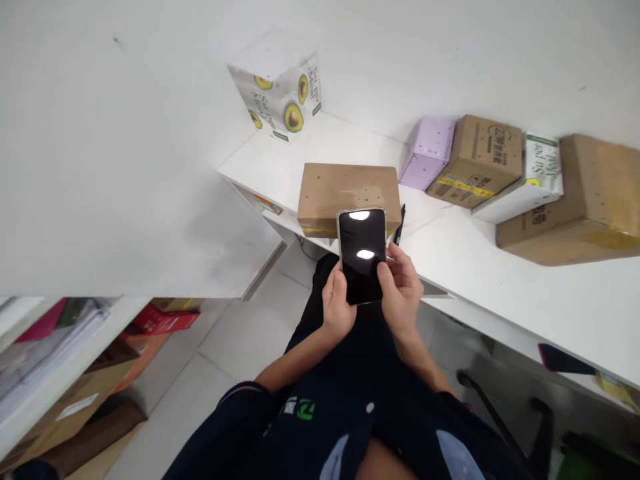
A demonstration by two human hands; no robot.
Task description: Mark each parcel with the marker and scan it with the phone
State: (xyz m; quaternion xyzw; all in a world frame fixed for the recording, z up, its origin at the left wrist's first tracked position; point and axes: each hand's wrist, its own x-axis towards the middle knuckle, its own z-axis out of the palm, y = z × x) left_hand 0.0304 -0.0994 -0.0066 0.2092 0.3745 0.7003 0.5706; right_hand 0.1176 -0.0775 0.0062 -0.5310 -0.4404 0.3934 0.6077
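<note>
A smartphone (361, 273) in a clear case is held upright between both hands, its dark screen reflecting two bright lights. My left hand (339, 301) wraps its lower left edge, thumb along the side. On the other side, my right hand (401, 287) grips the lower right edge, with the thumb on the glass. Just beyond the phone, a brown cardboard box (350, 187) sits at the edge of the white desk (450, 233); the phone hides part of its front. A black pen (400, 227) lies beside the box's right side.
Along the wall stand a lilac box (429, 152), a printed brown carton (477, 160), a white avocado box (540, 167) and a large carton (575, 200). An avocado-print box (285, 100) is in the back left corner. Shelves (55, 360) with papers and cartons are at lower left.
</note>
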